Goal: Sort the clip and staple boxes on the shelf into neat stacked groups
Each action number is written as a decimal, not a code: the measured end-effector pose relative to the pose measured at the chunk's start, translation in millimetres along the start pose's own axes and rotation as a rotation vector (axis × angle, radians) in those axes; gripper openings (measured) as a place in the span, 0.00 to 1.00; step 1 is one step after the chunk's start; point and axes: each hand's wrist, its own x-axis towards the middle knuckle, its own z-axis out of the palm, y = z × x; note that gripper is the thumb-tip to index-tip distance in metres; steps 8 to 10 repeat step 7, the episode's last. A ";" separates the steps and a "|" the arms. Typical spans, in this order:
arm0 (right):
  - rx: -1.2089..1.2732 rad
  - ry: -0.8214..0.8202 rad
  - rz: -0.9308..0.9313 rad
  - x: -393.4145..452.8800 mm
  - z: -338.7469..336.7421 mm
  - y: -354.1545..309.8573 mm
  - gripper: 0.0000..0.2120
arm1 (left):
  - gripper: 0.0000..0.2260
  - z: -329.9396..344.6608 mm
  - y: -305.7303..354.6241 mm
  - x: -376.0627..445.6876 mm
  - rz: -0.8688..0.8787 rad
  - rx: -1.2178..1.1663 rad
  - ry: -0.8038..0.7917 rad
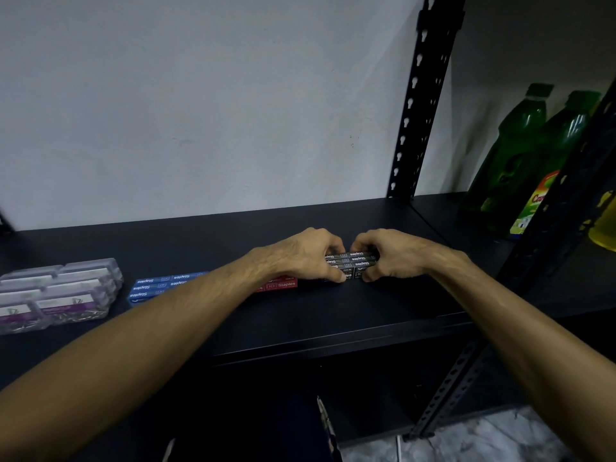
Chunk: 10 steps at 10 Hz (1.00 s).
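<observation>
Dim, soft, wide-angle edge distortion

On the shelf [333, 315] I have both hands closed round one stack of staple boxes [351, 263], left hand [306, 255] at its left end, right hand [393, 256] at its right end, my fingers [340, 277] touching the shelf at the stack's near edge. Just left of my left fingers lies a second staple stack [283, 284], partly under my wrist. Further left sits a third staple stack [163, 285], and left of that, well apart from my fingers, the clip boxes [56, 295], piled in rows. Behind and right of my right fingers stands a post [416, 105]. Beyond it, far right, stand two bottles [520, 141].
</observation>
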 end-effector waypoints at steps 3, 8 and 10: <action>-0.045 0.070 0.032 -2.4 3.3 3.7 0.36 | 0.32 -5.4 7.8 -5.2 -0.034 0.127 -0.002; 0.520 0.793 -0.329 -115.9 67.5 -106.8 0.12 | 0.07 15.5 56.0 -191.5 0.343 -0.342 0.827; 0.520 0.793 -0.329 -115.9 67.5 -106.8 0.12 | 0.07 15.5 56.0 -191.5 0.343 -0.342 0.827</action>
